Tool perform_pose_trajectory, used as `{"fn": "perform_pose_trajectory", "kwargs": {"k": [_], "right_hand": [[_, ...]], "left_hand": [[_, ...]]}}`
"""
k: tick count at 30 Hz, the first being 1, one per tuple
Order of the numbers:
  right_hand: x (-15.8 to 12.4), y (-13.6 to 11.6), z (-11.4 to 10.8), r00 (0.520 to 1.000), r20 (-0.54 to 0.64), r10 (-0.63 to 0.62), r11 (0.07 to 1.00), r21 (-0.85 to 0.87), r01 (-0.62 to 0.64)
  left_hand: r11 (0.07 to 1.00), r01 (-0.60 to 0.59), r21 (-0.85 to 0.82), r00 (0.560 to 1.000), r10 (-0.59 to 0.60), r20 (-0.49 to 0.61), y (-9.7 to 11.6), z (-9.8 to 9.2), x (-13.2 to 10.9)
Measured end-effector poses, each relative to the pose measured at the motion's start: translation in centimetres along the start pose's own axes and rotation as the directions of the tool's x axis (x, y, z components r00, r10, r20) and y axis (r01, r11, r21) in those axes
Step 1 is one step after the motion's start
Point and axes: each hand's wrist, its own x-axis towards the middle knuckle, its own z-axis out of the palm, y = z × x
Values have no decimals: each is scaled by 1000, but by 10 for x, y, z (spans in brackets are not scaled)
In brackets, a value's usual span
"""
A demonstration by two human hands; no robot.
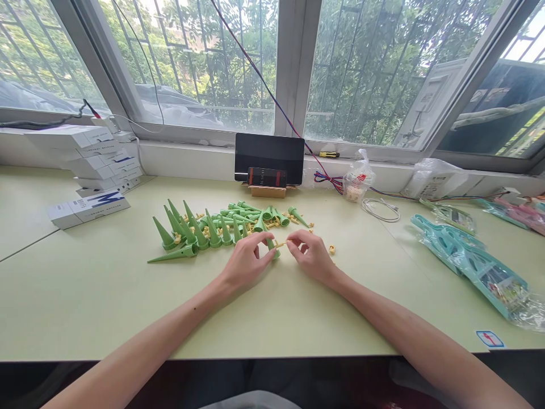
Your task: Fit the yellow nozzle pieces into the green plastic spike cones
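My left hand (247,262) is closed round a green cone spike (271,245) at the middle of the pale green table (128,307). My right hand (310,255) pinches a small yellow part (280,244) against the spike's open end. Just beyond my hands lies a pile of green cone spikes (251,216) mixed with small yellow parts. Several green spikes stand upright in a row (191,230) to the left, and one long spike lies flat (172,254). A loose yellow part (332,249) rests right of my right hand.
A dark tablet (269,159) with a phone (267,176) leans at the window ledge. White boxes (96,162) are stacked far left. Plastic bags (356,179), a white cable (381,209) and teal packaged items (468,255) lie right. Red and blue wires (272,94) hang across the window.
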Motion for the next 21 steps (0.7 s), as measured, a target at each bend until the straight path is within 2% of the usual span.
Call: {"fn": "perform_pose_trajectory", "kwargs": {"k": [12, 21], "right_hand": [[1, 2, 1, 999, 50, -17, 999, -35, 19], [0, 4, 2, 998, 62, -13, 1000, -19, 14]], "left_hand": [[999, -33, -1, 999, 33, 19, 2, -1, -1], [1000, 3, -27, 999, -2, 41, 2, -1, -1]]}}
